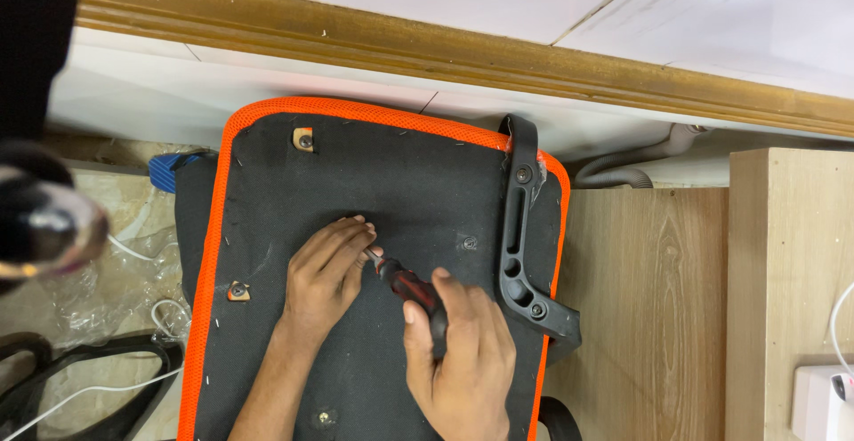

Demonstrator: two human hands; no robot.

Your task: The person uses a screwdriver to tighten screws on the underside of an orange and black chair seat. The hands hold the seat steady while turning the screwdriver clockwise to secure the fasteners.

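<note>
1. Red-and-black screwdriver (411, 286): lies at a slant over the middle of the upturned seat base (374, 201), handle toward the viewer, shaft running up and left to a tip hidden under the left hand's fingers.
2. Right hand (464, 352): fingers closed around the handle, thumb laid along its upper side. A grip this far back probably gives little downward force; the tip may ride out of the screw head and round it off.
3. Left hand (325, 276): palm down on the black fabric, fingers (349, 238) curled loosely about the shaft near the tip. They pinch nothing firmly that can be seen. A slipping tip would likely strike these fingertips first.
4. Seat base: black underside with orange mesh edging (213, 254), lying flat. Nothing visibly clamps it, so turning force could shift it sideways.
5. Black plastic armrest bracket (520, 245): fastened at the right edge, just beside the right hand; a sudden slip could drive the knuckles against it.
6. Exposed screws (305, 141): sit in cut-outs at the upper and left parts of the fabric.
7. Wooden floor panel (640, 316): lies right of the seat; white cables (133, 250) trail at left, liable to snag.
</note>
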